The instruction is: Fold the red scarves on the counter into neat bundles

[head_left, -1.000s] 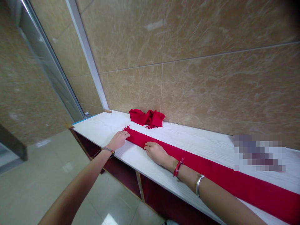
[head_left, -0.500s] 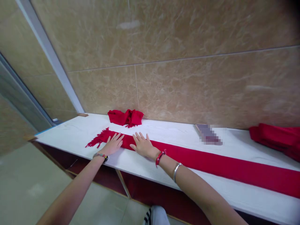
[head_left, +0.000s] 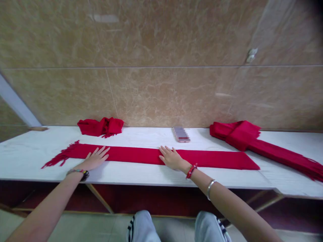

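Note:
A long red scarf [head_left: 136, 155], folded into a flat narrow strip, lies lengthwise on the white counter top [head_left: 141, 176]. Its fringe spreads at the left end, and its right end is cut off at a slant. My left hand [head_left: 94, 158] rests flat on the scarf near the fringe, fingers spread. Farther right, my right hand [head_left: 172, 158] also lies open on the strip, palm down around its middle. Neither hand grips the cloth.
Against the tiled wall [head_left: 151, 97] lie a crumpled red cloth [head_left: 101, 127] at the left and a loosely folded red scarf [head_left: 234, 134] with fringe at the right. A phone [head_left: 181, 134] lies between them. Open shelves [head_left: 146, 200] run under the counter.
My view has swung to the right, bringing the scarf's right end and the other folded scarf into sight. My right hand has slid right along the strip, so the hands are farther apart.

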`<state>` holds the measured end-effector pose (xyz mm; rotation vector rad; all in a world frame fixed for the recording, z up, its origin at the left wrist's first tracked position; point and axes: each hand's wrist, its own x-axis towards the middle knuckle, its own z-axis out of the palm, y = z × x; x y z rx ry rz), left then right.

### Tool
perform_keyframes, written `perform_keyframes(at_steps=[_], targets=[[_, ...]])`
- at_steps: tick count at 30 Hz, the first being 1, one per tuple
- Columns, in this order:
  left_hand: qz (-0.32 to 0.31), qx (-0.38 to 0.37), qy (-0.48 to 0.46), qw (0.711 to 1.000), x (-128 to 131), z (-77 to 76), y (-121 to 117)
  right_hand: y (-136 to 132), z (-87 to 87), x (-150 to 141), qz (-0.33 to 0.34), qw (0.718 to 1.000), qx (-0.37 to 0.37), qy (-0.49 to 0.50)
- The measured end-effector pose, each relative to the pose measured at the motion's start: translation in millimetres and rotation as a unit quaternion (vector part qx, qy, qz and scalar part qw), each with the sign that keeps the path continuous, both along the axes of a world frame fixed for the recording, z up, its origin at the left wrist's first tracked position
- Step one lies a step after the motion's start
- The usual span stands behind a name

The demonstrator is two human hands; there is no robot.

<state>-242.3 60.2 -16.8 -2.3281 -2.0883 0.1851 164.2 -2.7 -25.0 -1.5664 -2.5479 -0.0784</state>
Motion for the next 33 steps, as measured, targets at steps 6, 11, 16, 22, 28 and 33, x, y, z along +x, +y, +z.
perform_keyframes(at_steps=[6,11,16,22,28,33], targets=[[0.017,0.062,0.058,0.996,102.6,28.6,-14.8,-32.7,0.9,91.7,-0.073,0.996,0.029,-0.037],[-0.183,0.067,-0.021,0.981,254.0,22.6,-37.2,-33.9,1.6,86.6,-0.082,0.996,0.021,-0.002],[-0.209,0.027,-0.026,0.977,300.1,-4.8,-41.9,-51.6,-1.5,151.5,-0.12,0.992,0.025,-0.014],[-0.201,0.018,-0.033,0.979,287.4,-17.3,-26.2,-85.9,-5.0,275.2,-0.25,0.965,-0.035,-0.069],[-0.199,0.032,-0.027,0.979,310.6,-9.2,-38.0,-83.7,-8.5,323.9,-0.299,0.953,-0.033,-0.029],[-0.337,0.025,-0.075,0.938,341.9,1.5,-60.0,-59.9,-1.9,321.7,-0.314,0.949,-0.034,-0.011]])
